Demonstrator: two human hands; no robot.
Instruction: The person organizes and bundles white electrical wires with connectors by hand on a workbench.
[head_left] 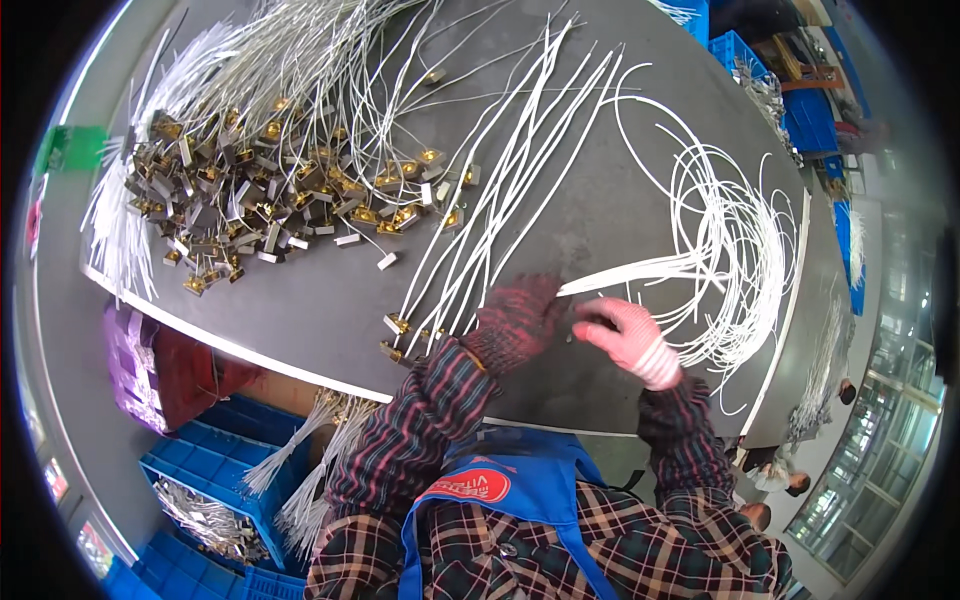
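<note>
My left hand (518,322), in a dark knitted glove, is closed around the gathered ends of a bundle of white wires (640,268). The bundle's loose tails curl across the right side of the table. Just right of it, my right hand (632,342), in a pink and white glove, has its fingers bent together; anything between them is too small to make out. Beside my left hand lies a row of long white wires (520,170), with small brass-and-grey metal parts (396,325) at their near ends.
A large heap of metal block parts (270,190) with wires attached covers the table's left. Blue crates (215,455) stand below its front edge, with wire bundles (330,450) beside them. More blue bins (805,120) are at far right.
</note>
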